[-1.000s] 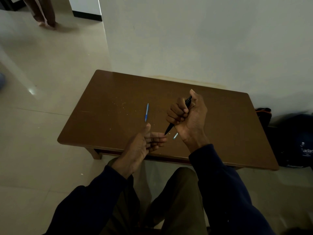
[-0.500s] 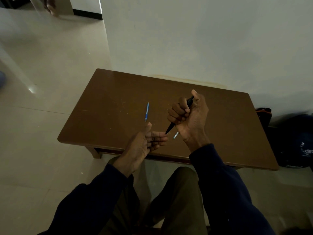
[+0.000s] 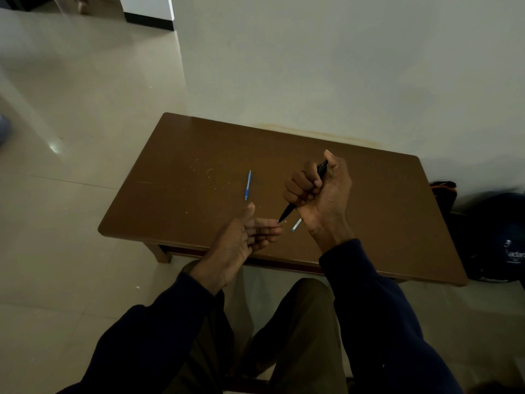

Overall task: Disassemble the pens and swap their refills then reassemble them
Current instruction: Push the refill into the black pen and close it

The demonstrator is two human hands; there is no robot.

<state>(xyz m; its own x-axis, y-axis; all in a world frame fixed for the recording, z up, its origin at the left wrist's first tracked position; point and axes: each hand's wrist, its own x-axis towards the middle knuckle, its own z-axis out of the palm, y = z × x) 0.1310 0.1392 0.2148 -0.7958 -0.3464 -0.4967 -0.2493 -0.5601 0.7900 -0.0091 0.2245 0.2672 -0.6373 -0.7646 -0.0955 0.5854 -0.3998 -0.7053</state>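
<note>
My right hand [image 3: 319, 194] grips a black pen [image 3: 288, 211] in a fist above the brown table [image 3: 369, 211], thumb on the pen's top end, tip pointing down-left. The pen's tip meets the fingertips of my left hand [image 3: 247, 234], which lies palm up with fingers relaxed at the table's near edge. A blue pen [image 3: 248, 185] lies on the table just beyond my left hand. A small light-coloured pen part [image 3: 295, 225] lies on the table below my right hand, partly hidden by it.
The low table stands against a pale wall [image 3: 341, 66]. A dark bag [image 3: 494, 237] sits on the floor at the table's right end. Tiled floor [image 3: 71, 109] spreads to the left. My knees are under the table's near edge.
Both hands and the pens stay almost where they were; only the view has shifted slightly.
</note>
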